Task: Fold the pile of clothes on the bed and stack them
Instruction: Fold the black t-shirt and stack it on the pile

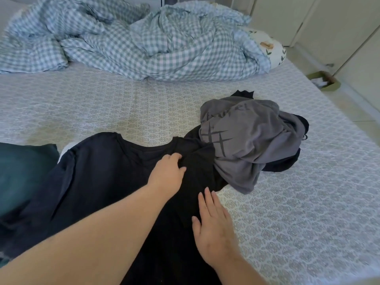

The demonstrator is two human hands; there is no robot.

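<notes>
A black T-shirt lies spread over the near part of the bed. My left hand has its fingers curled into the shirt's fabric near the sleeve, gripping a fold. My right hand rests flat on the shirt's right edge with straight fingers. Just right of the shirt sits a crumpled pile topped by a grey printed T-shirt, with dark garments showing under it. The black shirt's sleeve reaches under the pile.
A teal garment lies at the left edge. A rumpled blue-checked duvet fills the far side of the bed, with a floral pillow at its right. A green slipper sits on the floor beside white wardrobe doors.
</notes>
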